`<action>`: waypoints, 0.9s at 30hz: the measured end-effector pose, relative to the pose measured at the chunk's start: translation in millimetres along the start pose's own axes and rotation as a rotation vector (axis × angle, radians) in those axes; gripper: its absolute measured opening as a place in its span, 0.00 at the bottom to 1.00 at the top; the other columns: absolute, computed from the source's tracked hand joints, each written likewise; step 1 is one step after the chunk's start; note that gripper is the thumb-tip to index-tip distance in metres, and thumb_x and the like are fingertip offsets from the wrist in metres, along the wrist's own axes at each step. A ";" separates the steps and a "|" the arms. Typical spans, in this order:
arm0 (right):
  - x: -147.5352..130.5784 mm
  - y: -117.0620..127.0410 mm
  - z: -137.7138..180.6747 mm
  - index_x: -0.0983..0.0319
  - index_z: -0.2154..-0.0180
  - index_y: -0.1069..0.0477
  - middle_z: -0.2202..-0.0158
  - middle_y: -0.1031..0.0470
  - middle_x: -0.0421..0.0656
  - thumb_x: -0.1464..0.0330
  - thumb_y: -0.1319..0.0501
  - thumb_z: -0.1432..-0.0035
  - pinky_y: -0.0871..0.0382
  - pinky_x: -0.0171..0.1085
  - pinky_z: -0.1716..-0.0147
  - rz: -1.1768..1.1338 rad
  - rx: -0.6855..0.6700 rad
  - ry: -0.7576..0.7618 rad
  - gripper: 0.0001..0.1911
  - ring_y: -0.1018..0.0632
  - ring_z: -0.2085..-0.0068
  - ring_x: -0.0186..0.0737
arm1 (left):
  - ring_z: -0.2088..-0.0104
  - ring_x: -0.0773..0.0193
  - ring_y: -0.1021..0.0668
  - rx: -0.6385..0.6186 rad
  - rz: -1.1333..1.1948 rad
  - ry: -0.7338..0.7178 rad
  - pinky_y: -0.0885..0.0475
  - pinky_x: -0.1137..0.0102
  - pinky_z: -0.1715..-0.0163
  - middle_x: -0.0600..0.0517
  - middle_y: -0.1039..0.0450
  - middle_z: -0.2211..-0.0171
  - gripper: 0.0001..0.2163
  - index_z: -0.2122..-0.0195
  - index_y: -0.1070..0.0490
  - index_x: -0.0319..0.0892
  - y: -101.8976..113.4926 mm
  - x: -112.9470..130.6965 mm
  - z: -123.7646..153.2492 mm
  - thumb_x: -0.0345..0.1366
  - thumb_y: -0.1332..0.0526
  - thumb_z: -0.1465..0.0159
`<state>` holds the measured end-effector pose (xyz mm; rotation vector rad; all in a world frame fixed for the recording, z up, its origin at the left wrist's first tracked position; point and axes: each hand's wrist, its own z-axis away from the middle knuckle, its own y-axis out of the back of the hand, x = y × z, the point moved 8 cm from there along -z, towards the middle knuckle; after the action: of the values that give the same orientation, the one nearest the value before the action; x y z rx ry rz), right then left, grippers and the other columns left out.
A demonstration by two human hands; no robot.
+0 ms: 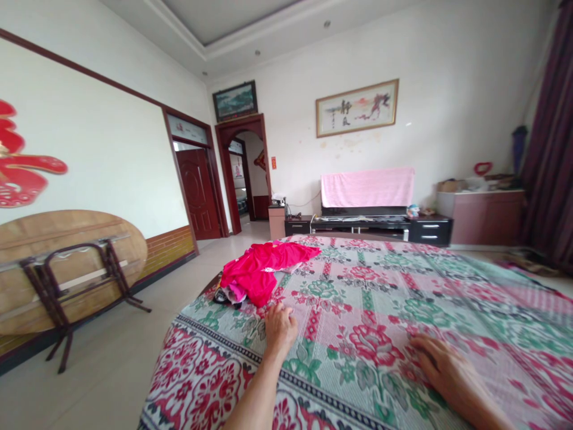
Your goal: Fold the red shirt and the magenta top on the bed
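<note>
A floral sheet [340,352] in pink, green and red lies spread over a broad flat surface before me. My left hand [281,327] rests on it, palm down, its slightly bent fingers just in front of a bright pink-red garment [262,269]. The garment lies crumpled at the far left of the sheet, with darker and paler cloth peeking out below. My right hand [441,367] is lower right over the sheet, thumb and fingers apart, nothing held. Its far fingers are partly hidden.
A folded round table [76,263] leans against the left wall, its legs reaching onto the floor. Beyond the sheet are a low black TV stand [362,226], a pink cloth [367,188] over a screen, and a cabinet [486,218]. Purple curtains [548,143] hang at right.
</note>
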<state>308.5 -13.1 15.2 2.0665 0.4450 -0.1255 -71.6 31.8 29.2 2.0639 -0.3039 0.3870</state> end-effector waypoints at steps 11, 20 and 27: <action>-4.3 3.8 0.0 0.60 0.60 0.24 0.55 0.24 0.47 0.61 0.50 0.46 0.33 0.47 0.51 -0.012 -0.009 -0.012 0.20 0.24 0.54 0.47 | 0.46 0.58 0.31 0.347 0.156 0.032 0.38 0.64 0.44 0.43 0.30 0.50 0.16 0.56 0.27 0.39 47.1 -15.7 -20.2 0.29 0.49 0.41; -5.6 3.0 -0.2 0.60 0.60 0.24 0.54 0.24 0.47 0.63 0.50 0.46 0.34 0.46 0.50 0.018 -0.025 -0.047 0.19 0.25 0.53 0.47 | 0.47 0.47 0.32 0.522 -0.129 0.299 0.36 0.55 0.51 0.39 0.32 0.49 0.25 0.42 0.38 0.39 134.1 -103.6 -61.0 0.37 0.44 0.42; -10.8 7.9 1.4 0.59 0.60 0.25 0.54 0.25 0.46 0.64 0.52 0.45 0.34 0.45 0.51 0.013 -0.016 -0.074 0.18 0.25 0.54 0.45 | 0.58 0.53 0.25 0.342 -0.247 0.223 0.35 0.63 0.55 0.42 0.23 0.61 0.16 0.57 0.24 0.39 140.4 -95.0 -88.8 0.35 0.48 0.40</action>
<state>301.5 -20.7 23.9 2.0412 0.3853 -0.1895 -223.6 45.2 144.7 2.3295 0.1626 0.5405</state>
